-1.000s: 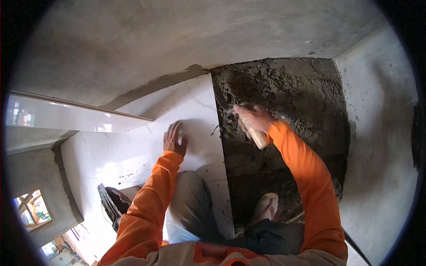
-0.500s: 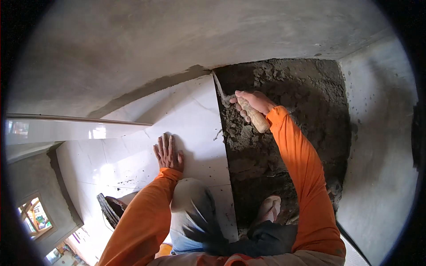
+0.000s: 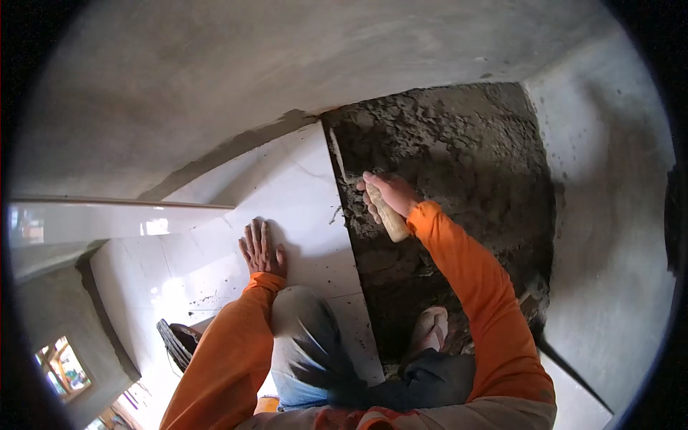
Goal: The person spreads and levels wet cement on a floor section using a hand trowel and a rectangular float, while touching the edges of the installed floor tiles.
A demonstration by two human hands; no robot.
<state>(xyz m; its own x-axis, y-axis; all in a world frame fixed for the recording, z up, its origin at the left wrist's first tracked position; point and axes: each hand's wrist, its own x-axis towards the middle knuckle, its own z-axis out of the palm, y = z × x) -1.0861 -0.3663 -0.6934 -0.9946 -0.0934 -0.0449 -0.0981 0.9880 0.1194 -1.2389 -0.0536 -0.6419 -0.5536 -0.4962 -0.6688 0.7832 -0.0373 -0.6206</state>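
Observation:
My right hand (image 3: pixel 387 190) grips a trowel by its pale wooden handle (image 3: pixel 389 218); the thin blade (image 3: pixel 337 154) lies at the edge between the white tiles and a bed of rough, dark wet mortar (image 3: pixel 466 172). My left hand (image 3: pixel 261 247), mortar-stained, lies with fingers spread on the white marble-veined tiles (image 3: pixel 294 179), just above my bent knee (image 3: pixel 304 337). My right foot in a pale sandal (image 3: pixel 430 330) is on the dark mortar area.
Grey plastered walls (image 3: pixel 301 50) enclose the corner at back and right. A glossy white panel with a trim edge (image 3: pixel 107 218) runs along the left. A dark mortar-caked container (image 3: pixel 173 337) stands at lower left, near a small window opening (image 3: pixel 61 365).
My left hand has moved down and left on the tiles, fingers now spread. My right hand with the trowel has shifted along the tile edge; the view has shifted slightly too.

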